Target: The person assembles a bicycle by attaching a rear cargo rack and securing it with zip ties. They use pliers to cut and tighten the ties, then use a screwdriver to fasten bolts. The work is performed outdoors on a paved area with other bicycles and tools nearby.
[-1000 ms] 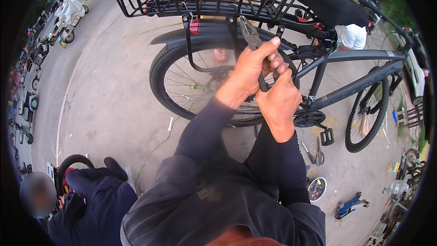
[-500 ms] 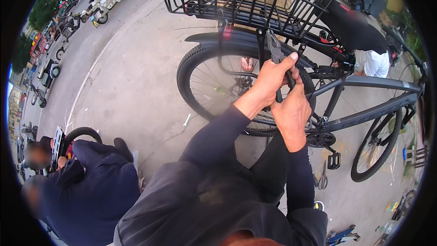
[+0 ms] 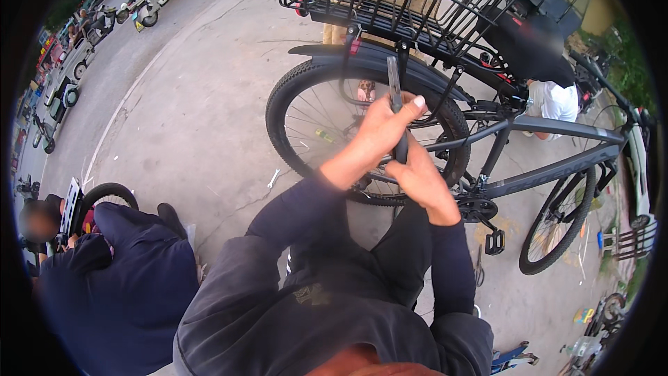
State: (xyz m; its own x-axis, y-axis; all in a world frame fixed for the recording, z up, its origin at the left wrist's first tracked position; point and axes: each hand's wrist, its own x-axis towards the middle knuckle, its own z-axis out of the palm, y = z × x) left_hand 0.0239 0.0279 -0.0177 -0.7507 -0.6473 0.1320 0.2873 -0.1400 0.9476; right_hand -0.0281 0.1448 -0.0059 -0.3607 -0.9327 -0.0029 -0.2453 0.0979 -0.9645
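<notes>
A pair of dark pliers (image 3: 394, 80) points away from me, seen edge-on, just in front of the bicycle's rear wheel (image 3: 275, 108). My left hand (image 3: 372, 132) is closed round the pliers' middle, thumb stretched along the side. Lower down, my right hand (image 3: 426, 179) is closed at the handle end, its fingers partly hidden. Beyond the jaws are the black mudguard (image 3: 316, 51) and a stay of the black wire basket (image 3: 355, 3). The jaws look apart from both, and I cannot make out anything between them.
The grey bicycle frame (image 3: 557, 163) extends right, its pedal (image 3: 495, 242) near my right forearm. A small wrench (image 3: 273, 179) and scissors (image 3: 479, 268) lie on the pavement. At left a person in dark clothes (image 3: 132, 292) crouches by another wheel; someone in patterned clothing stands behind the basket.
Both hands have moved left and slightly down with the pliers, away from the basket stay. The pliers have turned from showing their broad jaws to edge-on. My view has shifted a little.
</notes>
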